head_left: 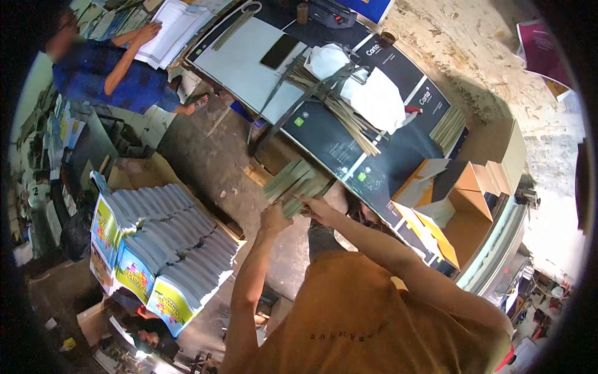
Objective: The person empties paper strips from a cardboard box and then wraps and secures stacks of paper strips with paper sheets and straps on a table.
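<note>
Close in front of my body, my left hand [274, 218] is closed around the near-left end of a bundle of grey-green paper strips [290, 179]. My right hand [316, 209] grips the same bundle from the right side. The strips are spread in two overlapping groups, and the fingertips are partly hidden by them. The bundle is off the table, just short of the edge of the dark table [324, 140]. On that table lie similar long strips [349, 121] and a white cloth-like bundle [374, 93] with dark straps over it.
Stacked booklets [174, 240] with colourful covers stand at the left. An open cardboard box [467, 215] sits at the table's right end. A black phone [279, 51] lies on a pale board [240, 59]. Across the left, a person in blue [103, 75] handles printed sheets [171, 31].
</note>
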Tool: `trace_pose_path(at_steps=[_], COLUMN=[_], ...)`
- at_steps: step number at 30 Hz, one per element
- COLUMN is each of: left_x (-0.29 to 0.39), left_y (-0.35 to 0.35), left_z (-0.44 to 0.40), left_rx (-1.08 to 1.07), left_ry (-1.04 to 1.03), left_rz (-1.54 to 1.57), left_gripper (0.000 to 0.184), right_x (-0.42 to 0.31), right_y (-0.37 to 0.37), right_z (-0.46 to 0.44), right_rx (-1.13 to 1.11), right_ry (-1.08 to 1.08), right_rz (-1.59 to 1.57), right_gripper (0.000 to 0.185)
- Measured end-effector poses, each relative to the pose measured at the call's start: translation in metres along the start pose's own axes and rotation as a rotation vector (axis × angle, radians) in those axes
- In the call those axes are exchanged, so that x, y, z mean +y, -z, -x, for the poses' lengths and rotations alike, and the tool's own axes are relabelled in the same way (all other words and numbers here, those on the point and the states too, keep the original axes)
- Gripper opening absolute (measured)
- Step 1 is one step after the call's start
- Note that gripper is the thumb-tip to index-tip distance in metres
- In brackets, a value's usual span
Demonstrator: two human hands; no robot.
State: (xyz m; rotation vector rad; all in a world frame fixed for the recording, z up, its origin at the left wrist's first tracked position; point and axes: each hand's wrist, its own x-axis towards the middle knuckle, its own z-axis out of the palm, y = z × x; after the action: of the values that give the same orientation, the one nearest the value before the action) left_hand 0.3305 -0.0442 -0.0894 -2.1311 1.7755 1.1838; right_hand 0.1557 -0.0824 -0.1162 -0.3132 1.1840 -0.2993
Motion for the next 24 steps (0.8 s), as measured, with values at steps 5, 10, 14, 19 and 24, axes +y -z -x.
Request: trace_pose_path(at_steps=[5,10,14,19,24], left_x=[-0.047,-0.072,-0.075,-0.058,-0.033], left_y=[0.025,0.025,-0.004,0.001,-0.023], left_z=[-0.069,-0.131,-0.156,-0.174,-0.175], left_rx=[0.060,-0.011,0.030,0.195,0.066], left_ry=[0.039,-0.030,-0.147,-0.101,0.024], left_rz=[-0.052,-0.128,-0.326,-0.098,-0.100], left_gripper=[0.066,0.075,0.085,0.076,0.074], right_x=[-0.020,-0.033,-0.007,0.030,0.058], right_y=[-0.027,-0.018,0.032,0.029,0.001], right_z=[-0.097,-0.124,-0.108,-0.085,-0.130], right_rx=[-0.111,-0.010,0.045,0.133,-0.045], right_ry=[0.060,0.229,-0.030,-0.122,0.101], right_rz=[-0.079,0.264,0.413,0.010,-0.248], right_gripper=[0.044,0.048,0.044,0.044,0.030])
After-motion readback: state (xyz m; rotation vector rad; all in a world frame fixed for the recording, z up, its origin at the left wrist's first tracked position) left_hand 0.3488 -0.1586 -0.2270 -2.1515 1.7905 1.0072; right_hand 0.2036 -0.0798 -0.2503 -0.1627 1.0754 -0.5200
